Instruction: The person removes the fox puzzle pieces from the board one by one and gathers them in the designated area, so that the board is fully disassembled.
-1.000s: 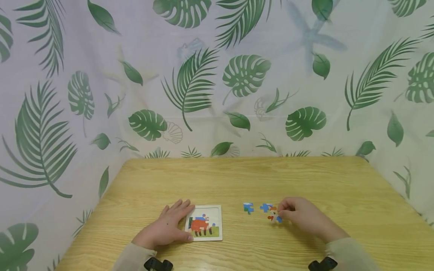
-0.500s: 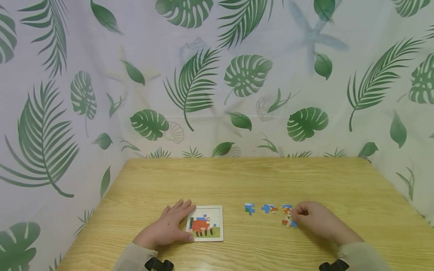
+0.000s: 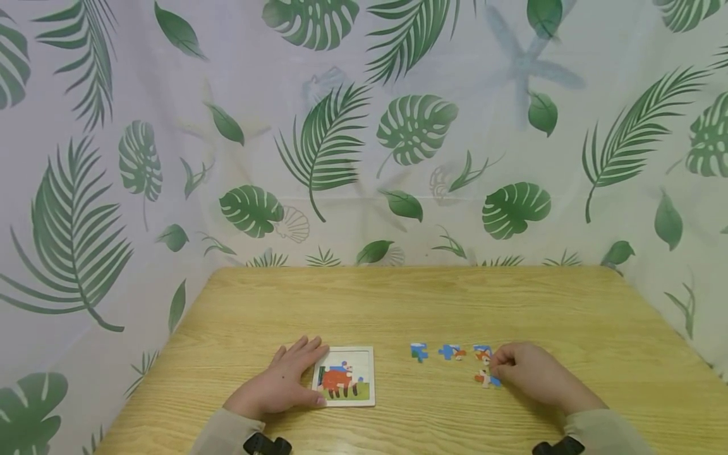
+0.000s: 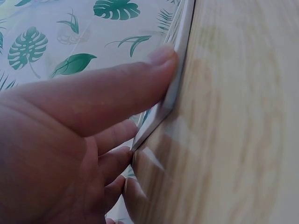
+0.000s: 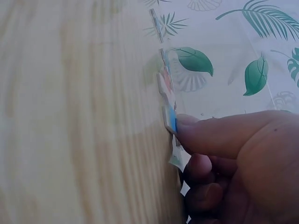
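Observation:
In the head view my left hand [image 3: 287, 378] lies over the left edge of a small white-framed puzzle board [image 3: 372, 379], fingers spread. Its thumb rests at the lower left corner, and the left wrist view shows that thumb [image 4: 140, 86] on the rim. The board carries a partly assembled picture with a red, dark-legged animal. To the right, my right hand [image 3: 529, 373] pinches a white, red and blue jigsaw piece [image 3: 486, 378] just above or on the table. In the right wrist view, the thumb [image 5: 210, 133] presses the piece's blue part [image 5: 172, 120]; the fingers behind are curled.
A fox-face jigsaw piece [image 3: 482, 352] lies just beyond the pinched one. Left of it are a blue piece with orange [image 3: 452, 352] and a blue-green piece [image 3: 418, 351]. The wooden table [image 3: 398, 303] ends at a leaf-patterned curtain [image 3: 341, 145].
My right hand has moved right with the jigsaw piece, then slightly toward the near edge, uncovering the fox-face piece. My left hand has stayed on the board.

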Tool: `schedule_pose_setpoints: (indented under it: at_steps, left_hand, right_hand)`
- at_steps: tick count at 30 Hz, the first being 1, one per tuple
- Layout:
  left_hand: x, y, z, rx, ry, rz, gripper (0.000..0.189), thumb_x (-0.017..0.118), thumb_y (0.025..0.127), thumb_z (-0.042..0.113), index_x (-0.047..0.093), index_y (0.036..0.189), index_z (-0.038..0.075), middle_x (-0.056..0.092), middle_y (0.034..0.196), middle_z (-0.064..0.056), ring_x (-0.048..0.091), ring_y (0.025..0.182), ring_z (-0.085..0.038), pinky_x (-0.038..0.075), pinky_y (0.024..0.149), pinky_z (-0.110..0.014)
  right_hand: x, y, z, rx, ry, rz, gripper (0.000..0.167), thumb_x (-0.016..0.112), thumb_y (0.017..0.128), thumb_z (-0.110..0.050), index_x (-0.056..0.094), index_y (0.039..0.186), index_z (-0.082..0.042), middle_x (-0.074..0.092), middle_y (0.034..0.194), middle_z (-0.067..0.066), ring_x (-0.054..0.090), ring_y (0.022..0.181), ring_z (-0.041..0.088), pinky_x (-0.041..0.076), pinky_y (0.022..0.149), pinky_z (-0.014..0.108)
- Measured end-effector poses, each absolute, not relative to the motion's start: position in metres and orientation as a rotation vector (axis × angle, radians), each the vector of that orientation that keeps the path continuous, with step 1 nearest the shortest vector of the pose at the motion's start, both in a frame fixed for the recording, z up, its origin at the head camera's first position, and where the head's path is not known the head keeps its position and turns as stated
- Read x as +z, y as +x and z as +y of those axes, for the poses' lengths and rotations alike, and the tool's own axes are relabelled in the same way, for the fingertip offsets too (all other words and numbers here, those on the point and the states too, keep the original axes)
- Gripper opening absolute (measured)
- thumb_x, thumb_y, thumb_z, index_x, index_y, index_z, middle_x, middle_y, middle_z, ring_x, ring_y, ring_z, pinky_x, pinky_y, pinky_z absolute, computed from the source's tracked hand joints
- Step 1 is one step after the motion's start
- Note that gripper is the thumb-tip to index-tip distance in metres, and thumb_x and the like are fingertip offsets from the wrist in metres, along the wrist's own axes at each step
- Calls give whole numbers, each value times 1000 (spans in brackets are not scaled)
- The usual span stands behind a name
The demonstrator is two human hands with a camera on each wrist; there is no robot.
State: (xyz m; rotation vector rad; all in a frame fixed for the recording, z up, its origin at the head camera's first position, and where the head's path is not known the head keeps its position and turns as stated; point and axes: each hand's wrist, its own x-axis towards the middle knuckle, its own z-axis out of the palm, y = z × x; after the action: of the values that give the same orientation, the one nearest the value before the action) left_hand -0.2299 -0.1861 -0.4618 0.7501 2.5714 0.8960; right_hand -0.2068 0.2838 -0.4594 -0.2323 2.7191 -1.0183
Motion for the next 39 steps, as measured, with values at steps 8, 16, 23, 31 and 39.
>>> schedule_pose_setpoints:
  at_steps: [8,16,23,31,39]
  left_hand:
    - [-462,-231,-185,888,741,2577,93,83,82,37,37,158,9,22,166,-12,6,154,-36,-4,119,-63]
    - [-461,-231,-186,888,749,2581,95,83,81,41,37,157,9,24,166,-13,6,154,-37,-4,118,-64]
    - [-460,-231,-185,882,742,2582,93,83,82,39,37,158,9,23,166,-12,6,154,-37,-4,118,-64]
    - [-460,-231,-184,873,744,2586,93,83,82,38,37,158,9,23,166,-12,6,154,-37,-4,118,-65]
    - [-462,-231,-184,863,753,2599,94,83,82,40,38,157,9,23,166,-13,7,154,-37,-3,118,-65]
  right_hand:
    - [-460,-204,286,-1019,-231,2717,6,67,98,-15,69,93,-12,63,84,-1,53,76,19,45,69,37]
    - [-459,-205,286,-1040,-227,2695,5,68,97,-15,70,94,-11,63,84,-1,54,76,20,46,68,37]
    - [-459,-204,285,-1017,-209,2719,5,69,96,-17,71,94,-13,64,84,-2,55,76,18,47,69,36]
    - [-461,-205,287,-1055,-204,2721,7,68,97,-19,71,96,-13,66,88,-3,56,80,18,48,72,37]
    - [-463,-205,285,-1090,-134,2770,13,67,98,-27,73,102,-15,68,98,-3,56,87,17,49,76,37]
